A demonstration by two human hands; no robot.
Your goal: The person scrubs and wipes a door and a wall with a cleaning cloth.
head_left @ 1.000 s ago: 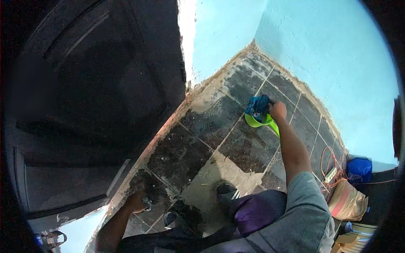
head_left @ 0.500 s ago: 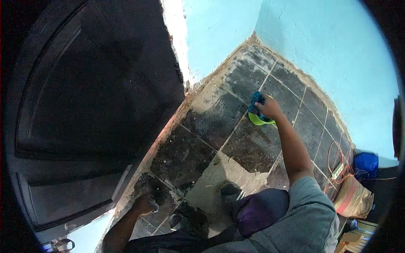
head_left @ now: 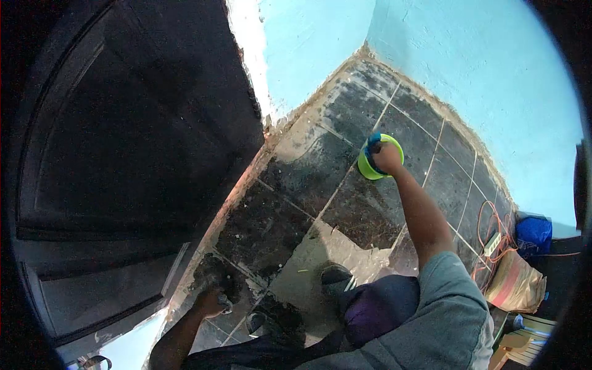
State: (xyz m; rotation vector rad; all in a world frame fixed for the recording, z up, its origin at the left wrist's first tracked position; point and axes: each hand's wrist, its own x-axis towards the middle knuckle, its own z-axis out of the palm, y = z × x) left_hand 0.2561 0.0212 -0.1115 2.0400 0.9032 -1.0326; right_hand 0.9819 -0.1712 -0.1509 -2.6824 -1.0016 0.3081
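Note:
My right hand point(head_left: 388, 158) is closed on a dark blue cloth point(head_left: 372, 144), at the mouth of a small lime-green bucket point(head_left: 368, 169). Part of the cloth shows at the bucket's rim; the inside of the bucket is mostly hidden by the hand. Down at the lower left, my left hand point(head_left: 209, 304) rests close to the dark floor tiles, its fingers closed around a small greyish-white thing point(head_left: 224, 302) whose kind I cannot make out.
Dark tiles point(head_left: 296, 176) meet a bare cement patch point(head_left: 311, 259) by my shoes. A black panelled door point(head_left: 135, 135) stands left, light blue walls point(head_left: 468, 74) beyond. Right: orange cord with a power strip point(head_left: 492, 245), a sack point(head_left: 517, 283), a blue bag point(head_left: 534, 235).
My right hand has lowered the blue cloth into the bucket's mouth, and more of the green rim shows. My left hand stays in nearly the same place.

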